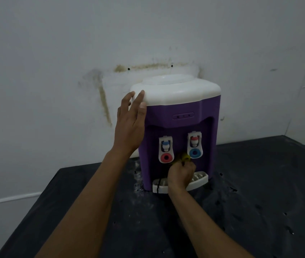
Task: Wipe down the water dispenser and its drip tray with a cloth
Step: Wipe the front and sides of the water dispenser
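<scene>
Water dispenser point(182, 116) mid-wipe, cloth working the tap recess

It stands on a dark table point(259, 202), and the left hand point(129, 127) lies against its upper corner with fingers straight, steadying it. Lower down, the right hand point(180, 175) is curled round a yellow cloth point(184, 157) pushed in between the two taps point(165, 149). The drip tray point(201, 178) under that wrist and the white top by the left fingertips look not yet wiped, though I cannot tell how clean they are.

Purple dispenser point(182, 116), white drip tray point(200, 180), yellow cloth point(184, 157), black table point(241, 211)
</scene>
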